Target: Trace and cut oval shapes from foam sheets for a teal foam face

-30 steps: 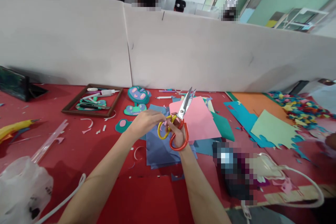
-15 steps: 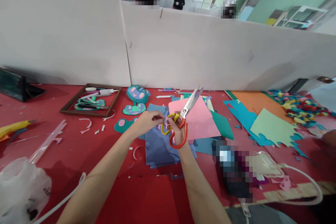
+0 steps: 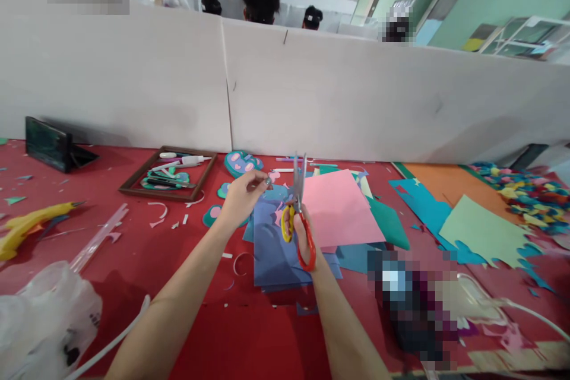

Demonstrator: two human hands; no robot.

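My right hand (image 3: 307,234) grips a pair of scissors (image 3: 297,214) with one yellow and one red handle, blades shut and pointing up and away from me. My left hand (image 3: 243,196) is raised just left of the blades, its fingertips pinched on a small pale scrap (image 3: 268,180) that I cannot make out. Both hands hover over a stack of blue-purple paper sheets (image 3: 276,249) and a pink sheet (image 3: 341,208) lying on the red table (image 3: 146,249).
A wooden tray (image 3: 167,173) with pens and cutters sits at the back left, teal and pink cut-outs (image 3: 240,163) beside it. A yellow glue gun (image 3: 31,222), a clear plastic bag (image 3: 40,320) and a phone on a stand (image 3: 48,142) lie left. Green, orange and blue sheets (image 3: 476,225) spread right.
The scissors have turned from leaning right to pointing straight up. My left hand has come off the handles and lifted away to the left, pinching a small scrap.
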